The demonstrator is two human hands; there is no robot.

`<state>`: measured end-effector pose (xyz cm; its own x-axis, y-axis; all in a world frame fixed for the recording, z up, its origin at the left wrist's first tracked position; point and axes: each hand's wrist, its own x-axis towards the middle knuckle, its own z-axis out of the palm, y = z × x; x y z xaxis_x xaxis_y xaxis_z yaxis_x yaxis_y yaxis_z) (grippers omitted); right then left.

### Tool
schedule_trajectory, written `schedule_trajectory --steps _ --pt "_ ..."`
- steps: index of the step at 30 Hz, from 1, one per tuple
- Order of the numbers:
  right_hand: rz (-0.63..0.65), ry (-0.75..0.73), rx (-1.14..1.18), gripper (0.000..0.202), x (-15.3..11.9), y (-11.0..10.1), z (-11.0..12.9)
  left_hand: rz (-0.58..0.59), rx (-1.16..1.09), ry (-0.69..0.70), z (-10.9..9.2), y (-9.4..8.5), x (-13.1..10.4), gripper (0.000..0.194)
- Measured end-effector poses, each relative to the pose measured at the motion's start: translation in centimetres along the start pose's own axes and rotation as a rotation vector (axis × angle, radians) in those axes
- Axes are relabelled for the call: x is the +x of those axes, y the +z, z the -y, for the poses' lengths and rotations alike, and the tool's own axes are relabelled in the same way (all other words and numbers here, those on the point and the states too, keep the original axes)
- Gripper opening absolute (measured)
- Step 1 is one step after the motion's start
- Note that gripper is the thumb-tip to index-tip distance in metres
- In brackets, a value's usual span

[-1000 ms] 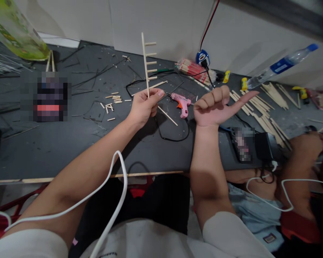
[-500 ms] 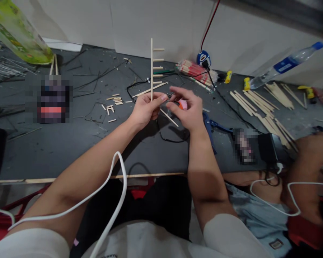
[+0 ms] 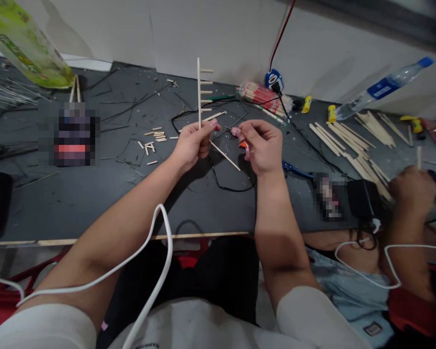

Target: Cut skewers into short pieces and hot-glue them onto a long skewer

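Note:
My left hand (image 3: 194, 145) is closed around the lower part of a thin wooden stick (image 3: 199, 87), which stands upright. Several short sticks project to the right from it, like the teeth of a comb. To its right, my right hand (image 3: 265, 145) has thumb and fingers pinched together; what is between the fingertips is too small to make out. A small orange and pink thing (image 3: 246, 151) shows just below those fingers. Under my hands a loose wooden stick (image 3: 225, 156) lies slanted on the table, beside a looped black cable (image 3: 218, 184).
Short cut stick pieces (image 3: 156, 135) lie on the grey table (image 3: 131, 203) at left. A pack of sticks (image 3: 263, 94), longer wooden sticks (image 3: 349, 140) and a plastic bottle (image 3: 388, 87) are at back right. Another person's hand (image 3: 414, 189) is at far right. A white cable (image 3: 163, 232) crosses my left arm.
My right hand has moved slightly right, away from the left, and its spread fingers have closed into a pinch. My left hand has shifted a little left with the comb-like stick.

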<state>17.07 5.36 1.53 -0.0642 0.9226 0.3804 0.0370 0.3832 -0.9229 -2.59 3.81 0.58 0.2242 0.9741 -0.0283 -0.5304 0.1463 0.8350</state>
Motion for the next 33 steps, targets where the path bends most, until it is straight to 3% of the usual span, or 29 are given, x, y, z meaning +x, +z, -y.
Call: schedule_trajectory --steps 2,5,8,10,12,14,15,16,18,21,24,28,31,33 --pt "0.094 0.002 -0.038 0.025 -0.4 0.1 1.3 0.011 -0.022 -0.016 -0.1 -0.2 0.0 0.039" --pt "0.241 -0.030 -0.125 0.021 -2.6 0.5 4.9 0.011 -0.036 -0.058 -0.3 -0.5 0.1 0.051" --pt "0.501 -0.099 -0.054 0.006 -7.3 0.9 8.9 0.014 -0.051 -0.091 -0.5 -0.7 0.1 0.060" --pt "0.769 -0.120 0.081 0.007 -11.5 1.1 10.0 0.042 -0.081 -0.098 -0.6 -0.9 0.1 0.065" --pt "1.021 -0.075 0.312 0.012 -15.9 1.4 9.1 0.091 -0.112 -0.114 -0.7 -0.9 0.1 0.070" --pt "1.188 0.062 0.576 0.018 -20.2 1.7 6.4 0.137 -0.137 -0.139 -0.7 -1.0 0.1 0.077" --pt "1.257 0.190 0.592 0.027 -22.1 1.9 4.8 0.155 -0.148 -0.150 -0.7 -1.0 0.1 0.079" --pt "1.316 0.361 0.457 0.034 -23.8 2.2 3.2 0.169 -0.162 -0.157 -0.7 -1.0 0.1 0.081" --pt "1.122 0.732 -0.162 0.050 -26.6 3.0 0.5 0.188 -0.188 -0.163 -0.6 -1.0 0.1 0.080" --pt "0.949 0.804 -0.488 0.044 -28.9 4.5 -1.6 0.196 -0.206 -0.167 -0.4 -1.1 0.0 0.076" --pt "0.964 0.797 -0.530 0.020 -29.0 5.1 -1.5 0.192 -0.198 -0.160 -0.4 -1.1 0.0 0.072" --pt "1.070 0.672 -0.328 0.037 -27.3 4.0 -0.3 0.141 -0.169 -0.164 -0.5 -0.9 -0.1 0.065" --pt "0.980 0.606 -0.415 0.054 -27.1 3.1 1.4 0.137 -0.139 -0.171 -0.5 -0.7 -0.2 0.063" --pt "0.935 0.573 -0.504 0.047 -27.5 2.5 3.1 0.148 -0.113 -0.190 -0.4 -0.5 -0.2 0.061"
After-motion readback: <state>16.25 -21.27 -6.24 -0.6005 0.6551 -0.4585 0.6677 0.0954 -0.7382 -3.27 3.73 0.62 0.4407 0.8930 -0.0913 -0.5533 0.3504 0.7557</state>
